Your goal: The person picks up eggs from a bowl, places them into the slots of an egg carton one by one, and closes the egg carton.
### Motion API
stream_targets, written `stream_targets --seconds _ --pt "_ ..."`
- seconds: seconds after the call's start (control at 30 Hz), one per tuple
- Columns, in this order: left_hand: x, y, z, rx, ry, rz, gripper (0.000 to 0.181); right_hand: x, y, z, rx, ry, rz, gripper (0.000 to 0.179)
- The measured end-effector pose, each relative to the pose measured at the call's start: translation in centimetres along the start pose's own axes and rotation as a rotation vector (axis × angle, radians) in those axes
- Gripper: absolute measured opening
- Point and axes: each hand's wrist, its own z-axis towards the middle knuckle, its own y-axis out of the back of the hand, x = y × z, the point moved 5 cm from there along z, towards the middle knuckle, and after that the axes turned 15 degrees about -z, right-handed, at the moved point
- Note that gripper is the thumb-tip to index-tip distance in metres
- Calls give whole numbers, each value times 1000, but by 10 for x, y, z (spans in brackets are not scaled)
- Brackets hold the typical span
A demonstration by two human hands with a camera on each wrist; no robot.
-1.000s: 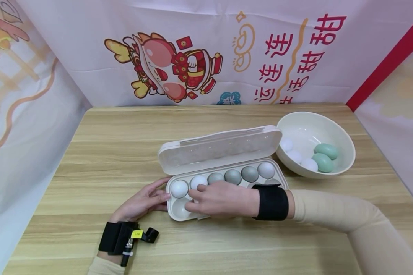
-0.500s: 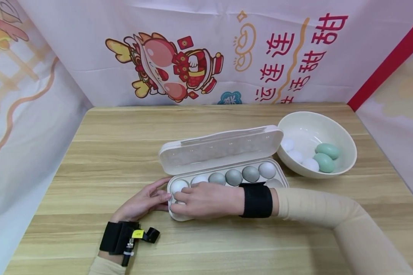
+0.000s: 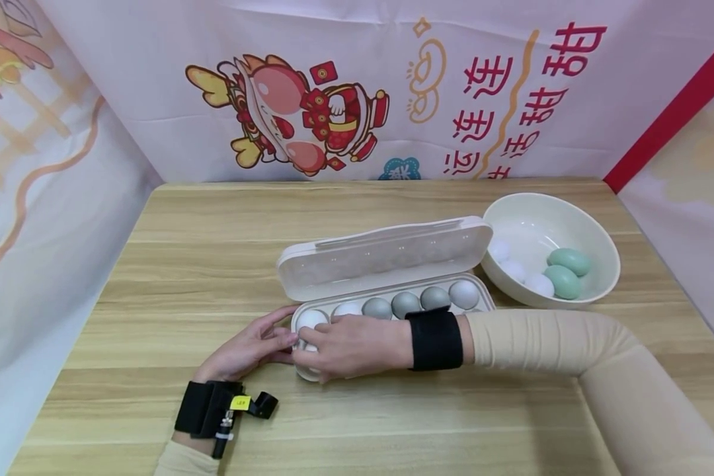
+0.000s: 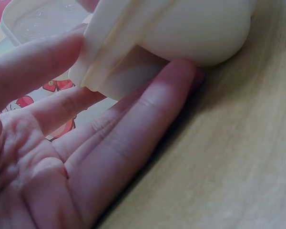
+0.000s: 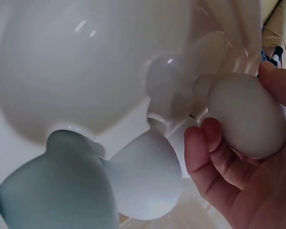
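A white plastic egg box lies on the table with its clear lid raised at the back. My left hand grips the box's left end, thumb at the rim and fingers reaching under the edge. In the right wrist view, my right hand holds a white egg between thumb and curled fingers. From the head view, that hand is over the front-left cup, hiding much of the front row. Along the back row sit white eggs and grey-green eggs.
A cream bowl stands right of the box, close to the lid's right end. Inside it are several white eggs and two green eggs. A printed cloth hangs behind the wooden table.
My right hand has moved left along the front row and now covers the front-left cup, which showed bare one second ago. My left hand keeps its hold on the box's end.
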Motion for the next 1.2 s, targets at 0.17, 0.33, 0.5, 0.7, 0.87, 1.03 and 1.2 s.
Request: stream_targets --seconds 0.17,0.33,0.5,0.7,0.87,1.03,1.2 --pt "1 -1 1 8 -11 -12 57 3 -5 1 36 17 115 39" --pt "0 -2 1 14 -11 -13 57 7 -10 1 63 48 132 31" --pt "0 -2 0 22 -9 -16 56 8 -10 2 46 107 4 40" --pt "1 -2 1 18 -8 -28 58 4 -6 2 -37 123 -117 43" --pt "1 -2 2 14 10 -14 59 1 -6 -2 -55 107 -36 33" --pt "-1 -3 3 1 23 14 58 -1 -7 -7 -23 91 24 34" --pt "-1 -4 3 3 20 10 57 -3 1 -19 -7 83 27 38"
